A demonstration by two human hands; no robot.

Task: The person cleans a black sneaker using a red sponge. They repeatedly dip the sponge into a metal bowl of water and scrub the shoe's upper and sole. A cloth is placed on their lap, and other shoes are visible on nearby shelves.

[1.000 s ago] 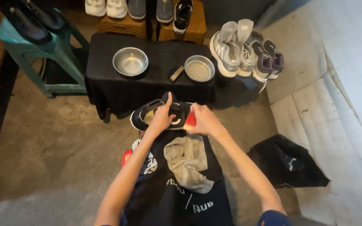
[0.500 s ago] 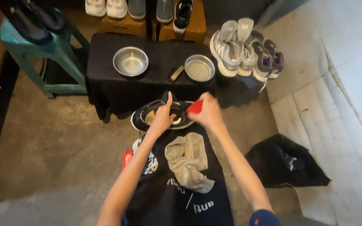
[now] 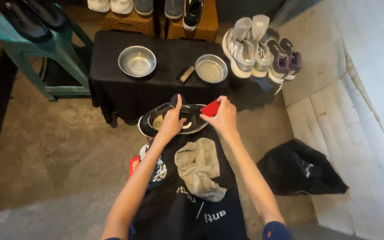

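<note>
Left hand (image 3: 170,123) clamped over the upper of a black sneaker (image 3: 156,121), thumb pointing up, shoe held just above the lap. Right hand (image 3: 222,118) closed around a small red object (image 3: 210,108) (possibly a brush or sponge, too blurred to tell), pressed against the shoe's right end. Sneaker lying on its side between both hands, pale insole facing the camera, just in front of the black-draped low table (image 3: 125,91).

On the table: two round steel bowls (image 3: 137,61), well apart, with a small dark brush-like item (image 3: 186,74) between them. Grey rag (image 3: 199,166) spread over the black apron (image 3: 201,213), pale lettering at the apron's lower part. Red item (image 3: 134,164) peeking out beside the left forearm.

Grey and purple sneakers (image 3: 263,53) stacked at the table's right edge. Teal stool (image 3: 36,49) to the left, dark shoes on top. Black bag (image 3: 301,169) on the floor to the right, near the pale mat. Bare concrete floor (image 3: 54,151) open on the left side.
</note>
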